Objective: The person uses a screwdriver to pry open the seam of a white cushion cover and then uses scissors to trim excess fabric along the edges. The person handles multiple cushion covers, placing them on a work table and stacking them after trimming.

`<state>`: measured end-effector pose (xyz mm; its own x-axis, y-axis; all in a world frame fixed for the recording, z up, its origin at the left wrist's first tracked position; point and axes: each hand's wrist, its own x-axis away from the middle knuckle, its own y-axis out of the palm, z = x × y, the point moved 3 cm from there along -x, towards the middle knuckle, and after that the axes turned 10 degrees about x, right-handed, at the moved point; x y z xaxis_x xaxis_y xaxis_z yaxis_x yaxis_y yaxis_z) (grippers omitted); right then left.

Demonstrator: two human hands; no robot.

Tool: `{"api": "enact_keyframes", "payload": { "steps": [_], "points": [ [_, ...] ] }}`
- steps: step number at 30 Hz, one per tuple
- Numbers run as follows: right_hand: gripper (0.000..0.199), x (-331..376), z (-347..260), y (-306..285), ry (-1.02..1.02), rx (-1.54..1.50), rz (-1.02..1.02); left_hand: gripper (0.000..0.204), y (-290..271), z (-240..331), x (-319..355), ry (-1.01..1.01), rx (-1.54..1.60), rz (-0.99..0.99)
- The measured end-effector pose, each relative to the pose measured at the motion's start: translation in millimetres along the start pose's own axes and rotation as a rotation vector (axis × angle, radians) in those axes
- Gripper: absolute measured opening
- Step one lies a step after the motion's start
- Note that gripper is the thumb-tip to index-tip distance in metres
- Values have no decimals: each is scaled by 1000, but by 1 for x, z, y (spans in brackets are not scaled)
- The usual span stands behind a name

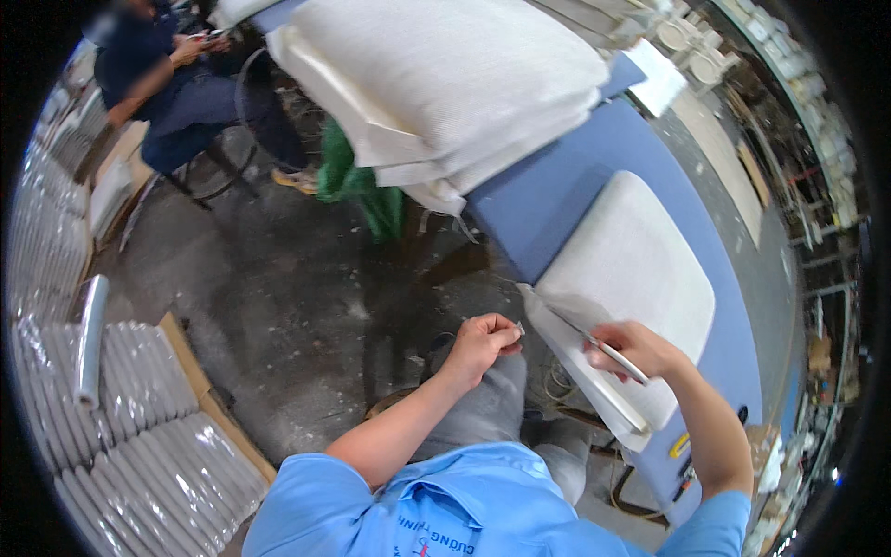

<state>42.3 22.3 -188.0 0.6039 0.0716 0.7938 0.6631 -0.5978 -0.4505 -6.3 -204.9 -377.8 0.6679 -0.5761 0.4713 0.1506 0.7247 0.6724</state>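
My left hand [483,348] is closed in a pinch over my lap, left of the table's edge. A tiny whitish bit shows at its fingertips, too small to name. In my right hand [636,351] is a slim pen-like tool [624,363] with a pale handle and a thin grey metal end pointing up and left. That hand is above a white rounded fabric piece [640,251] lying on the blue table [543,204]. The fabric's near-left border hangs a little over the table's edge.
A thick stack of white fabric pieces [455,74] covers the table's far end. Plastic-wrapped rolls [139,436] in a carton stand at left, one loose roll [91,343] on top. A yellow-handled tool [679,446] is at the right. Another person [186,102] sits far left.
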Motion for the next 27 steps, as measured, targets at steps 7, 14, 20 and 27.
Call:
{"api": "enact_keyframes", "payload": {
  "steps": [7,14,20,27],
  "points": [
    [64,42,62,30,-161,-453,397,4,-127,169,-8,640,-183,490],
    [79,48,63,50,-211,-598,450,21,-180,322,-104,846,-1093,790],
    [71,70,68,71,-183,-633,518,26,-182,320,-122,619,-1302,915],
    [76,65,79,97,-117,-727,525,23,-116,195,-37,936,-818,721]
  ]
}}
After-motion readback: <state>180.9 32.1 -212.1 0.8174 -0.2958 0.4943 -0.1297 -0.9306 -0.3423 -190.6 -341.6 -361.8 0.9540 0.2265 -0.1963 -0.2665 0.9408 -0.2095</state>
